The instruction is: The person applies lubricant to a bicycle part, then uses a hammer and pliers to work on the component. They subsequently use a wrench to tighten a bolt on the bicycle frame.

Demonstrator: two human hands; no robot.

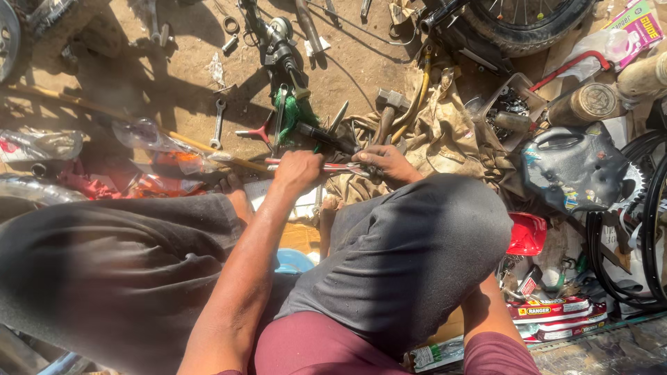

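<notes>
Near the middle of the frame, just above the knees, both hands meet over a long thin tool [332, 167], apparently pliers or snips with red-and-pale handles, though the working end is hard to make out. The left hand [299, 170] is closed in a fist around the handle end, fingers wrapped over it. The right hand [389, 161] is closed too, fingers curled on the other end, where the metal tip disappears under them. The tool's long axis runs almost level across the frame, left to right, with the handles toward the left and the tip pointing right; it lies directly between the two hands, each equally near since both grip it. It is held just above the dirt floor [174, 76] and a crumpled tan cloth [445, 139]. Above the hands lie a hammer [389, 111], a wrench [218, 123] and a green tuft [295, 111] (fibre or string, unclear). A red part [526, 232] sits at right.
</notes>
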